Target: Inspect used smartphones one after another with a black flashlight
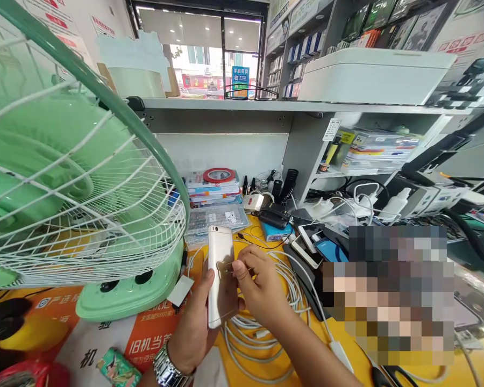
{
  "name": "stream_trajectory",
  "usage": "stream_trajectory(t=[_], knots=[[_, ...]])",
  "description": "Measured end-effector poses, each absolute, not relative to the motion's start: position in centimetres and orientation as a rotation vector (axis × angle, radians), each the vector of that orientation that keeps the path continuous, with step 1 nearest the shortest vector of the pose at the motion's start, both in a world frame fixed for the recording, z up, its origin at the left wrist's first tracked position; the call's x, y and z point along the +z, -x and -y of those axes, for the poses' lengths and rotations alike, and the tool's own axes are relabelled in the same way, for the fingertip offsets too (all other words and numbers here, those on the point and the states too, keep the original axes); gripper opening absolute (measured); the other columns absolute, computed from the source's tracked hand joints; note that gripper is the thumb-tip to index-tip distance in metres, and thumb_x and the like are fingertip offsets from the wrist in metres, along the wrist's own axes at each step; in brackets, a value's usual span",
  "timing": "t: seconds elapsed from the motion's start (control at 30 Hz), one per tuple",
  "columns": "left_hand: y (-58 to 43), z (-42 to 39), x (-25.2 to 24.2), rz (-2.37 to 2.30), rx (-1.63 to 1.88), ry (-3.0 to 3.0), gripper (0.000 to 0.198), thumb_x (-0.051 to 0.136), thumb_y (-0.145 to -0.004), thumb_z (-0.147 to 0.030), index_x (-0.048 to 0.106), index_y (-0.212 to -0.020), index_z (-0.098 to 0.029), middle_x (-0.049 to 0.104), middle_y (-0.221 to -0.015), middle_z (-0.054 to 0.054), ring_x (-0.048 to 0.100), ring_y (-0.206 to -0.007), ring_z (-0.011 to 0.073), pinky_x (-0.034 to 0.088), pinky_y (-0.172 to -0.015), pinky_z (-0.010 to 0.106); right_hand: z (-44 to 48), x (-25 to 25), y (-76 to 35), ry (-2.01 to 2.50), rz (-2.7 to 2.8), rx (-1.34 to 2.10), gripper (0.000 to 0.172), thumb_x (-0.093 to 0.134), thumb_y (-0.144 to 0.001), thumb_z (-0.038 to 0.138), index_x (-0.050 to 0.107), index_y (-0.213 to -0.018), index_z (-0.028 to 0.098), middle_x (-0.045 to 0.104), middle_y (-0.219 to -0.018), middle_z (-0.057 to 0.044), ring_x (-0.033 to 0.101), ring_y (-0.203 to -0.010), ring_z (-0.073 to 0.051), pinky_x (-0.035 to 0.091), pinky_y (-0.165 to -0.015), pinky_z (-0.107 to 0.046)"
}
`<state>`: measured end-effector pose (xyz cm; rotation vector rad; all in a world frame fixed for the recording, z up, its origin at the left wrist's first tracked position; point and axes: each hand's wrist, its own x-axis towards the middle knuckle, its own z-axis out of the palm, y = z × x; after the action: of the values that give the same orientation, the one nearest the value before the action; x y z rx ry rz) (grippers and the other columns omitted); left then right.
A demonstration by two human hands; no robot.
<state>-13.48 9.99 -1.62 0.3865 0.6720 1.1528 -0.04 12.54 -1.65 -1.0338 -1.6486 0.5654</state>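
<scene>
In my left hand is a smartphone, tilted upright with its pale, shiny metal back and rear camera towards me. The thumb lies along its left edge. My right hand is at the phone's right side, with thumb and forefinger pinched together. A thin, small metal pin with a looped shape shows at those fingertips, against the phone's back; its exact kind is hard to make out. Beneath both hands lies a coil of white cable on the yellow tabletop.
A green fan fills the left side. Behind the phone are a clear plastic box and red tape. Several phones lie to the right, near a blurred patch. Scissors and a green packet sit near the front.
</scene>
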Motion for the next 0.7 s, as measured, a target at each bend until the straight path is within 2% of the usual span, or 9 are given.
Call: stream_trajectory(t=[0.13, 0.33, 0.53, 0.7], knots=[[13.3, -10.0, -0.7, -0.725, 1.115, -0.375, 0.039, 0.073, -0.074, -0.044, 0.071, -0.105, -0.019, 0.074, -0.094, 0.006, 0.068, -0.084, 0.0223, 0.056, -0.08, 0.035, -12.6, -1.7, 0.0, 1.006, 1.617, 0.662, 0.052, 0.041, -0.103, 0.049, 0.052, -0.069, 0.011, 0.049, -0.077, -0.005, 0.048, -0.07, -0.01, 0.038, -0.061, -0.02], [13.4, -10.1, -1.0, -0.631, 1.098, -0.458, 0.035, 0.066, -0.081, -0.046, 0.072, -0.099, -0.016, 0.073, -0.087, 0.008, 0.064, -0.074, 0.0191, 0.055, -0.068, 0.03, -12.8, -1.8, 0.0, 0.999, 1.619, 0.687, 0.048, 0.044, -0.103, 0.044, 0.053, -0.069, 0.011, 0.049, -0.075, -0.003, 0.047, -0.069, -0.009, 0.036, -0.06, -0.019], [13.1, -9.7, -0.7, -0.674, 1.142, -0.288, 0.039, 0.078, -0.071, -0.04, 0.072, -0.104, -0.021, 0.075, -0.086, 0.004, 0.068, -0.077, 0.0214, 0.056, -0.077, 0.033, -12.2, -1.2, 0.1, 0.979, 1.607, 0.465, 0.024, 0.049, -0.098, 0.027, 0.055, -0.081, 0.012, 0.052, -0.082, -0.002, 0.047, -0.074, -0.008, 0.034, -0.063, -0.019], [12.9, -9.5, 0.0, -0.675, 1.151, -0.272, 0.027, 0.078, -0.071, -0.036, 0.074, -0.091, -0.018, 0.074, -0.075, 0.003, 0.07, -0.078, 0.0228, 0.057, -0.079, 0.034, -11.5, -0.5, 0.2, 0.868, 1.637, 0.315, 0.016, 0.05, -0.097, 0.019, 0.058, -0.085, 0.012, 0.052, -0.088, -0.003, 0.05, -0.077, -0.007, 0.038, -0.065, -0.018]])
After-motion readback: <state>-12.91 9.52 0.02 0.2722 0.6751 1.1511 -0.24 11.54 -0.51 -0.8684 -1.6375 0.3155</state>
